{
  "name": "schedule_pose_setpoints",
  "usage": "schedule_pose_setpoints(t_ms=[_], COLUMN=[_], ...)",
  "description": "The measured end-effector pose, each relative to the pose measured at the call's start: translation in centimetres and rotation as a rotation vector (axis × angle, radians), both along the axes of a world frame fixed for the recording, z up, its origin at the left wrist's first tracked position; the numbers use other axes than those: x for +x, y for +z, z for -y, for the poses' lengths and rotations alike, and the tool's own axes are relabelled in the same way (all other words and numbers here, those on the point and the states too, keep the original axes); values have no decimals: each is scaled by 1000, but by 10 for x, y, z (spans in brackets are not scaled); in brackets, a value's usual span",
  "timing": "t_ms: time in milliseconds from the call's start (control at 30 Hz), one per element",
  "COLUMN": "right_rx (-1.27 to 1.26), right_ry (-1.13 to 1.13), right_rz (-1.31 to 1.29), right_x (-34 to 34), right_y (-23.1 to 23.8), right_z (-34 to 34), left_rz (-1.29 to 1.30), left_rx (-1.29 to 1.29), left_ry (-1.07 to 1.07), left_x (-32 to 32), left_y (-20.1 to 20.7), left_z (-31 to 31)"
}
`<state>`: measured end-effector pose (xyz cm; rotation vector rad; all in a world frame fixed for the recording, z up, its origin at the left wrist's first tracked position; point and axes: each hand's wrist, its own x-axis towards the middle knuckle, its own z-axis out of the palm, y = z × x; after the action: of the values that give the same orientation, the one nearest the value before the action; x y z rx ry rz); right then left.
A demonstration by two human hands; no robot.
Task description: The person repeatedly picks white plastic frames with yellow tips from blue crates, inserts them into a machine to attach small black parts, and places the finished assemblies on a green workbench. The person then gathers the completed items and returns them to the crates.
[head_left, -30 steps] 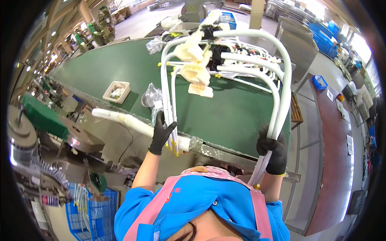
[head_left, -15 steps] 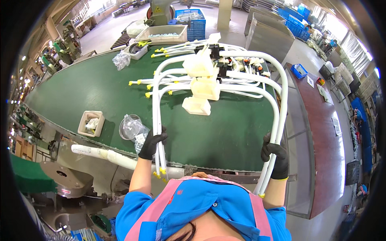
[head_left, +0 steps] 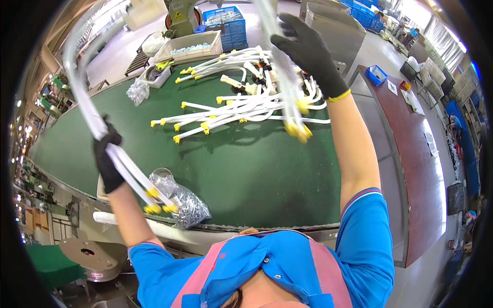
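Lifted above the bench is a bent white tube frame point(head_left: 84, 100), a pair of tubes with yellow end caps, its top beyond the upper left of the view. My black-gloved left hand point(head_left: 108, 159) is wrapped round its left legs. At the right legs, smeared by motion, my black-gloved right hand point(head_left: 310, 56) has its fingers against the tubes in what looks like a loose grip. Under the frame, a pile of similar white tubes point(head_left: 221, 123) with yellow caps, black joints and cream plastic pieces lies on the green bench top point(head_left: 246, 179).
Near the bench's front edge lies a clear bag of small metal parts point(head_left: 191, 208). At the back are a cream bin point(head_left: 190, 49), a small white tray point(head_left: 155, 76) and a blue crate point(head_left: 226, 28). A dark red table point(head_left: 411, 169) stands on the right.
Both hands have moved up and apart, swinging the tube frame up and to the left, off the pile. The cream block-shaped pieces that hung in front of its top no longer show there.
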<state>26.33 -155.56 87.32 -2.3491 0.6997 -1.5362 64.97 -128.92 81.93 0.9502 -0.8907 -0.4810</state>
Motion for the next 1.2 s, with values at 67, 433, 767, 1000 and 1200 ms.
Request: schedule_pose_setpoints(t_ms=[67,433,767,1000,1200], right_rx=[86,374,903,853,815], right_ry=[-26,-200,-441,-409,-248], right_rz=[-4,-258,-265,-334,-478], right_x=[0,-113,-154,-135,-133], right_y=[3,-269,-341,-347,-346], right_z=[4,-161,-253,-262,-261], left_rz=[286,1349,1642,1537,1334], left_rx=[-48,-132,310,395,187], left_ry=[224,654,-36,49,166], left_x=[10,-41,-175,-156,-144], left_y=[58,20,-216,-235,-220], left_z=[22,299,291,289,211])
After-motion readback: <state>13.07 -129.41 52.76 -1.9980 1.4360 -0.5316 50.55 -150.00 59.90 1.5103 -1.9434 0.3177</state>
